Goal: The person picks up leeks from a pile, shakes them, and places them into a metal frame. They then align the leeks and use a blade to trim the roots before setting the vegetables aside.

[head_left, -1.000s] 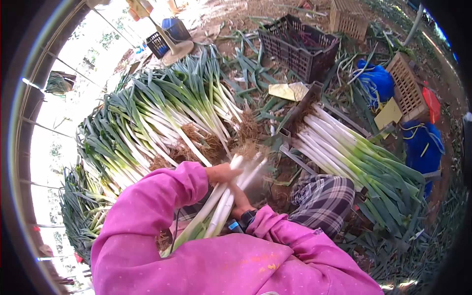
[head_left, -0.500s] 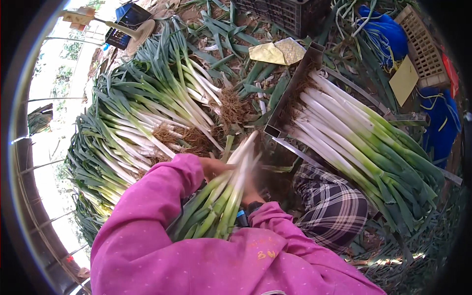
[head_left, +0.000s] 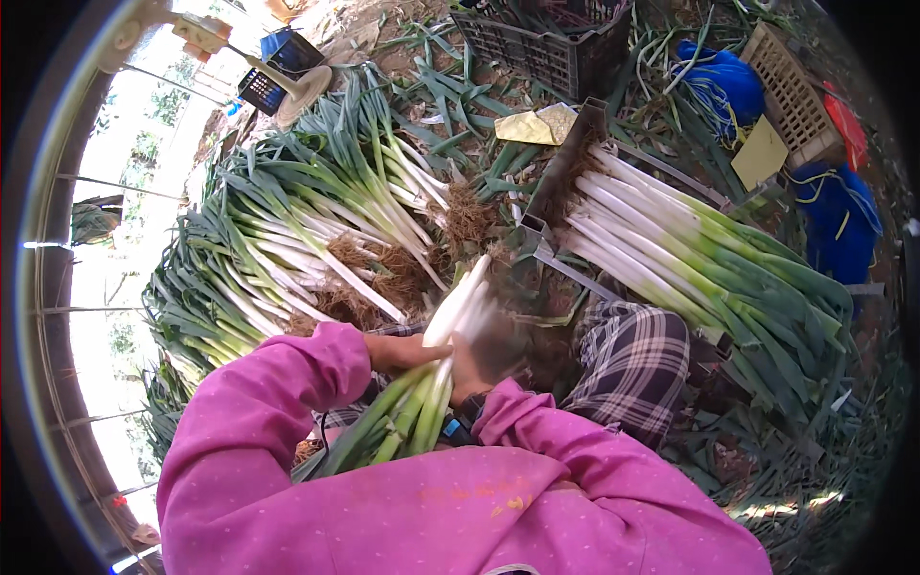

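Observation:
In front of my body, a small bunch of leeks [head_left: 458,305] stands tilted, white ends up and green leaves down toward my lap. My left hand [head_left: 406,353] is closed round the bunch from its left side. My right hand [head_left: 471,366] is against the right side of the same leeks; motion smears its fingers, so their grip is unclear. To the left lies a large heap of leeks [head_left: 287,206] with roots [head_left: 468,213] still on. On the right, a metal frame [head_left: 559,182] holds a thick row of leeks [head_left: 690,249], root ends against its upright plate.
A black crate [head_left: 537,53] stands at the far side. Beyond the frame are blue bundles with string [head_left: 724,81], a tan crate [head_left: 788,91] and a yellow card [head_left: 760,155]. A fan-like stand [head_left: 302,91] is at far left. My plaid-covered knee [head_left: 637,369] is beside the frame.
The held leeks have shifted slightly left, with both hands still at them. My right hand is blurred in both frames. The whole view has shifted a little with my head.

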The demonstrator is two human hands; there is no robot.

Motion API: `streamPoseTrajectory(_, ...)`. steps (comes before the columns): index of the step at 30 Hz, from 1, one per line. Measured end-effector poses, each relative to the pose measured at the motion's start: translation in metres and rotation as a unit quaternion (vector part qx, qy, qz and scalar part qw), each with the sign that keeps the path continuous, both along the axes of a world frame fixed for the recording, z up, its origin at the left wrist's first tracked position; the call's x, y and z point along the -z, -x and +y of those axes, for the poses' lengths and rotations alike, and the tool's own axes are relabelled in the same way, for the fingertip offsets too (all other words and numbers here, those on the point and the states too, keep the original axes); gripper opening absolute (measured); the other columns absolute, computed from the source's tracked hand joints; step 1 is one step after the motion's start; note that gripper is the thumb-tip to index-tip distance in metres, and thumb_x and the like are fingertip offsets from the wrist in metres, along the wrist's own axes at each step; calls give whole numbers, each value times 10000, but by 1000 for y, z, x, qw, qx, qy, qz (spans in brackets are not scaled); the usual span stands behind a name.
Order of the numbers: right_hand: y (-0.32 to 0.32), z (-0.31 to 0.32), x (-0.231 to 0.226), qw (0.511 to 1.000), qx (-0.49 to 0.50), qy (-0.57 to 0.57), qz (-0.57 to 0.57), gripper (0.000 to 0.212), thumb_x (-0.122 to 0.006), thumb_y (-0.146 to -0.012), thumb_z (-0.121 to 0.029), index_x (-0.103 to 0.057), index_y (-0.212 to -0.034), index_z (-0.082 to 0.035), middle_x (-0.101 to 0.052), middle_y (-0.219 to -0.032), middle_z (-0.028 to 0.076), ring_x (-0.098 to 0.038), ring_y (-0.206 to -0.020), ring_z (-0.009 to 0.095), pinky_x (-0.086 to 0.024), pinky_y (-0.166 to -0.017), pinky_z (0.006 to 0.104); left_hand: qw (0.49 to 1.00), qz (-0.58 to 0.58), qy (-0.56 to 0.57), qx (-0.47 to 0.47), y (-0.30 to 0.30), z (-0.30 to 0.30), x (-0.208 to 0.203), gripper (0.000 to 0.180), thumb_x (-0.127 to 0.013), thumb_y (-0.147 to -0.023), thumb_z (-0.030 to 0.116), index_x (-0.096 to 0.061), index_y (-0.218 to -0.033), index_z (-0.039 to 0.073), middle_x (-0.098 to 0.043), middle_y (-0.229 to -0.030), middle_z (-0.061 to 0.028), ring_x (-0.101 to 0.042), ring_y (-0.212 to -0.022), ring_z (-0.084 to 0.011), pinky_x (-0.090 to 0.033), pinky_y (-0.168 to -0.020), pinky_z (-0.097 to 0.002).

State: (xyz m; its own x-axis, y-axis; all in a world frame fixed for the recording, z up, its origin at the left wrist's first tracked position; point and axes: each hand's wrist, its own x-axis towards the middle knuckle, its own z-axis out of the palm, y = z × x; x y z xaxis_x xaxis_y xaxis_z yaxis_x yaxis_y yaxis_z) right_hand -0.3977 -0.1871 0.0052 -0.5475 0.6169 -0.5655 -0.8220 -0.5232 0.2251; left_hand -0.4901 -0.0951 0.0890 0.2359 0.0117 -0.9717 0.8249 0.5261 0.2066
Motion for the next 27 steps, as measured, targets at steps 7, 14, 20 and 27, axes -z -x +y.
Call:
streamPoseTrajectory(7, -36, 10, 38, 999, 23, 29, -18, 756, -372, -882, -654, -479, -1302, -34, -582, -1199, 202, -592, -1046, 358, -471, -951, 462, 991, -81, 33, 104, -11, 20, 85, 575, -439, -968, 522, -484, -1271, 36, -646, -1080, -123, -649, -880, -186, -546, -781, -366)
streamPoseTrajectory(14, -75, 23, 142, 988, 87, 99, -78, 762, -490, -839, -646, -485, -1304, -41, -579, -1200, 215, -594, -1038, 382, -448, -972, 494, 987, 82, 32, 137, -112, 50, 138, 629, -505, -895, 610, -623, -1144, 44, -665, -1051, -89, -657, -878, -202, -527, -803, -350)
streamPoseTrajectory(20, -29, 34, 49, 994, 41, 100, 5, 701, -520, -831, -583, -484, -1295, -58, -589, -1133, 216, -599, -1018, 378, -479, -944, 502, 982, -14, -61, 178, 2, 46, 127, 691, -550, -837, 627, -621, -1161, 21, -641, -1024, -169, -624, -875, -242, -522, -750, -382)
streamPoseTrajectory(27, -48, 71, -95, 984, 77, -156, 46, 603, -609, -877, -475, -474, -1323, -92, -586, -1188, 157, -590, -1062, 304, -480, -955, 452, 860, -29, -452, 237, -55, 51, -122, 954, -732, -754, 356, -183, -1383, -107, -585, -1120, -280, -614, -1010, -369, -499, -917, -380)
